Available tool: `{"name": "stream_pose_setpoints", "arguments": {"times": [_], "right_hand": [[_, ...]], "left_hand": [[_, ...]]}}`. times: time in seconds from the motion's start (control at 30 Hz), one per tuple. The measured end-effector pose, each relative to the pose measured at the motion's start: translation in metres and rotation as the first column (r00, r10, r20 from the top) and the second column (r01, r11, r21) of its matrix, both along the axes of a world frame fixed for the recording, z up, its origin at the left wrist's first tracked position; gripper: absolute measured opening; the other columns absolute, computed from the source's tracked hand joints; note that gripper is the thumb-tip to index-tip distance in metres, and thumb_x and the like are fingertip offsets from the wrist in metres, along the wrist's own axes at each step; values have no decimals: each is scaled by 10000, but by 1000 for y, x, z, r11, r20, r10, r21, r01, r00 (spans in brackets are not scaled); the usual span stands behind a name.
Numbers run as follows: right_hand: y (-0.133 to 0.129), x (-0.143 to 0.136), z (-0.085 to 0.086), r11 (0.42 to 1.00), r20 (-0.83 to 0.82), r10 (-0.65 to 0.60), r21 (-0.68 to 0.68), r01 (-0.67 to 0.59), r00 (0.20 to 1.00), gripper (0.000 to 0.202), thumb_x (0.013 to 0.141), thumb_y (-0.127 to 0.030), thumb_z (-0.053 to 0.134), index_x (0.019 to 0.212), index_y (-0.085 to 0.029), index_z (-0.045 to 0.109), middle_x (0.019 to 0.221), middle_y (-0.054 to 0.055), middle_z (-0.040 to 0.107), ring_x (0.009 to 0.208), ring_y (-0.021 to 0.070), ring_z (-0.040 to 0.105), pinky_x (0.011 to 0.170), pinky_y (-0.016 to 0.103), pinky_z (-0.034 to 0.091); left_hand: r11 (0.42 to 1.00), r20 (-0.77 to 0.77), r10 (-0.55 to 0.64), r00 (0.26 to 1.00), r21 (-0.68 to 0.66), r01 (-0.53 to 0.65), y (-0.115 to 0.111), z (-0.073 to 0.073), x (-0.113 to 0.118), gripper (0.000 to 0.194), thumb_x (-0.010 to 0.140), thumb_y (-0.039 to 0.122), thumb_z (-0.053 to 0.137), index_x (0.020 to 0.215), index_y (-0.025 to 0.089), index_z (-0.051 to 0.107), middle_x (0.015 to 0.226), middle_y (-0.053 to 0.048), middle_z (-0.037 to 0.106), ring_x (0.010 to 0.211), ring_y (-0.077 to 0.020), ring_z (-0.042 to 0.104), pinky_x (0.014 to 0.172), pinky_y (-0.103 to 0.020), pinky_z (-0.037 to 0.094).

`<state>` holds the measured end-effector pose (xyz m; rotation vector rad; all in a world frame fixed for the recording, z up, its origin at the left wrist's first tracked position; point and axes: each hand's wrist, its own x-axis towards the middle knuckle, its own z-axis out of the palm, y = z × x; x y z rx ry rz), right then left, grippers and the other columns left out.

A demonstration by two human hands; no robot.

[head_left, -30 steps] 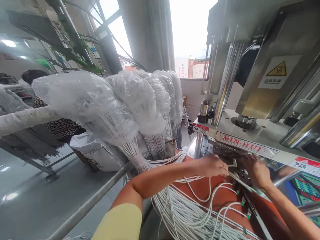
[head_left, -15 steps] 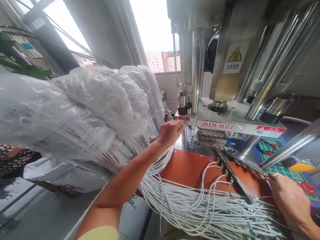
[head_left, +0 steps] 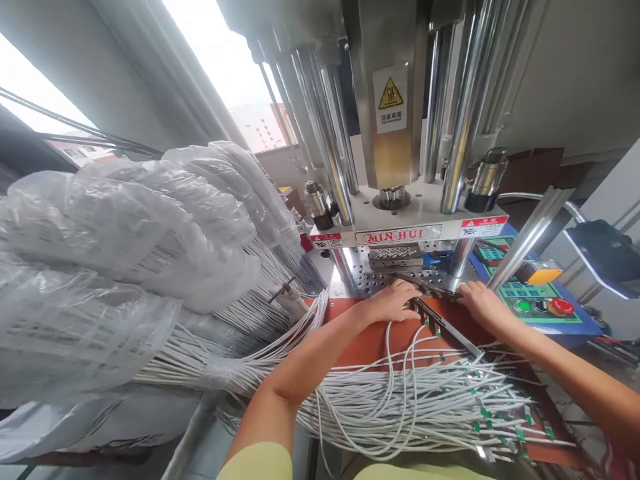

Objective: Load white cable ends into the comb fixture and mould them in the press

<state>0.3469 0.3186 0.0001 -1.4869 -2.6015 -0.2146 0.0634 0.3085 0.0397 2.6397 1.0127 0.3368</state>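
Observation:
My left hand (head_left: 397, 301) is closed on the left end of a dark metal bar (head_left: 434, 289) at the front of the press. The right end of this bar meets my right hand (head_left: 480, 300), whose fingers are bent round it. Just in front lies a second metal strip (head_left: 450, 330), slanting across the orange board (head_left: 357, 343), with small green connectors and white cables along it. A thick heap of white cables (head_left: 380, 407) with green and metal ends covers the front of the board.
The MIN-HUI press (head_left: 400, 233) stands behind, with steel columns and a hot-surface label. Plastic-wrapped cable bundles (head_left: 150, 227) fill the left. A control panel (head_left: 545, 300) with a red button is at the right. A metal mould block (head_left: 395, 257) sits under the press plate.
The view has turned right. My left hand has moved from beside the press's left corner to the bar's left end. My right hand has moved further back, towards the press.

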Motion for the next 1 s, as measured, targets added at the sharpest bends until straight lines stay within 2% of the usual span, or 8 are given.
{"name": "stream_pose_setpoints", "arguments": {"times": [0.17,0.3,0.4,0.47,0.6,0.7,0.8,1.0], "right_hand": [[2,-9,3,999,-23,-3,-43,2,1000,96,878,-213,524,936,-158,577,886,104,607,841,261,539,692,343,383],[-29,-19,4,999,-96,-32,-3,32,995,345,878,-368,550,1143,-147,546,1075,156,603,981,314,546,732,387,412],[-57,-31,1,994,-208,94,-29,-102,974,531,850,-389,579,1323,-190,441,1202,151,584,1080,310,532,801,405,429],[-68,-40,-6,985,-239,143,-64,-162,960,558,822,-337,613,1331,-187,442,1130,134,617,1038,301,550,788,398,447],[-71,-53,-24,982,-243,162,-59,-181,956,367,799,-214,596,1163,-177,571,928,99,637,839,262,581,689,366,480],[-63,-53,-22,984,-295,168,-8,-179,941,289,836,-173,504,1109,-200,593,940,97,639,843,245,588,686,353,495],[-41,-50,-1,979,-300,202,21,-205,932,289,874,-156,450,1128,-189,584,1061,117,631,916,247,572,745,366,497],[47,-55,33,962,-225,267,112,-248,937,311,885,-194,495,1177,-176,599,1034,128,638,959,280,549,796,408,475]], "left_hand": [[1000,54,-2,999,-20,3,4,2,-3,396,803,253,701,1179,171,607,1183,-90,617,1165,-228,488,1032,-348,413],[1000,16,26,1000,-1,-26,4,-1,0,362,803,218,682,1154,175,602,1169,-86,605,1156,-229,486,1038,-356,407],[1000,2,16,1000,-4,-16,7,-2,0,335,814,220,663,1141,174,607,1166,-86,602,1148,-226,492,1035,-350,408],[1000,14,-7,1000,-12,7,8,-3,-2,334,809,232,668,1132,168,612,1151,-88,614,1137,-225,497,1021,-346,420],[999,72,-39,997,13,38,10,-10,-9,311,789,236,680,1082,142,636,1082,-96,655,1085,-219,519,991,-339,443],[998,119,-7,993,67,0,14,-12,-15,314,779,235,688,1074,138,649,1074,-98,669,1063,-219,523,985,-347,451],[989,182,62,981,121,-85,26,-4,-20,332,773,216,694,1096,151,650,1100,-88,668,1086,-216,515,995,-353,448],[892,287,384,878,133,-433,65,11,-25,327,743,192,734,1064,166,680,1061,-88,694,1076,-235,576,986,-385,462]]}}
